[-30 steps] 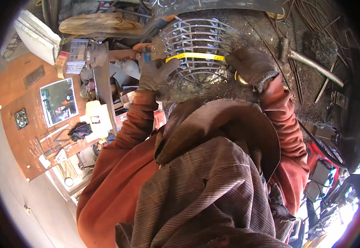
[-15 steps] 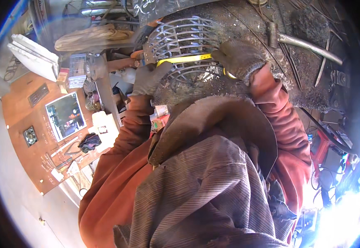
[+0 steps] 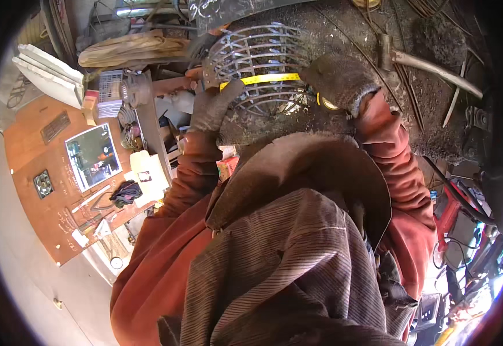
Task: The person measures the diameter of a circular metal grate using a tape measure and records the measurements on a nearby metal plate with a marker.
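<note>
A yellow tape measure blade (image 3: 266,78) is stretched across a curved metal grate (image 3: 257,51) made of bent rods. My left hand (image 3: 215,105), in a dark work glove, is closed at the blade's left end, with the thumb beside it. On the other side my right hand (image 3: 339,81), also gloved, is closed around the tape measure. A yellow-rimmed round part shows below that palm; the glove hides most of the case. The grate lies on a dark, gritty work surface (image 3: 263,126), and its rods pass beneath the blade.
A hammer (image 3: 430,70) and several thin rods lie right of the grate. A dark plate with chalk marks (image 3: 245,12) sits at the far edge. To the left are a brown board (image 3: 43,155), white slabs (image 3: 49,72) and a folded tan bundle (image 3: 133,49). A cable curves at right.
The glare at the lower right has dimmed a lot. Both hands keep their hold on the tape measure, with the blade and right hand slightly farther right in view.
</note>
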`<action>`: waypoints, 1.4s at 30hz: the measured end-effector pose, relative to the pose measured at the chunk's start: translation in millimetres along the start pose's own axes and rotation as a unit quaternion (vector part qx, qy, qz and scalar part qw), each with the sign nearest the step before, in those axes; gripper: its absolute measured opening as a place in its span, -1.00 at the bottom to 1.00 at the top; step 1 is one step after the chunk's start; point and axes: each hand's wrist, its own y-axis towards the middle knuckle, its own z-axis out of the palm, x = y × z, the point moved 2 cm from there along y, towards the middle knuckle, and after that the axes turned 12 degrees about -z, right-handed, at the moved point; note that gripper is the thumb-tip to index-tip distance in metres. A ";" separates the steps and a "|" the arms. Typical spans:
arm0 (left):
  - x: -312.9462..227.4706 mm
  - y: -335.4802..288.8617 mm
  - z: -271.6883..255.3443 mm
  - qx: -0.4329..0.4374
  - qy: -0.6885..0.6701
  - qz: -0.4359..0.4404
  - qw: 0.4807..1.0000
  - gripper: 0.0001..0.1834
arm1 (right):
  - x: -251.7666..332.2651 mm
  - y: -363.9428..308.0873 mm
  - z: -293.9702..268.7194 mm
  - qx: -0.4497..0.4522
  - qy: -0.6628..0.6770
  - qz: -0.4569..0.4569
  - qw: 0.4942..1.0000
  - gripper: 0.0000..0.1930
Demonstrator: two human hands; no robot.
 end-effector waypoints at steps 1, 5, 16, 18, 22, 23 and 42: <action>-4.4 -3.6 3.2 0.052 -0.115 0.012 0.992 -0.08 | 4.1 0.5 -1.7 -0.002 -0.007 0.017 1.000 -0.42; 3.6 5.3 5.3 0.002 -0.049 0.063 0.997 -0.09 | 9.0 4.5 -2.8 0.045 -0.005 0.065 0.997 -0.47; 19.9 15.4 -2.8 -0.049 0.001 -0.005 0.999 -0.10 | 6.1 -22.9 4.6 -0.023 -0.152 0.026 0.988 -0.80; 13.0 6.6 0.5 -0.010 -0.083 0.007 0.997 -0.32 | 14.5 -31.8 0.4 -0.064 -0.171 0.020 0.983 -0.80; 10.8 3.6 0.6 -0.002 -0.085 -0.022 0.996 -0.32 | 24.7 -29.9 5.9 -0.022 -0.179 0.052 0.982 -0.78; 12.4 4.9 -1.3 -0.005 -0.070 -0.031 0.997 -0.32 | 25.7 -29.3 8.2 -0.051 -0.164 0.047 0.984 -0.78; -10.0 -13.7 4.3 -0.024 -0.026 -0.011 0.999 -0.25 | 11.6 13.8 0.0 0.075 -0.153 0.140 0.975 -0.75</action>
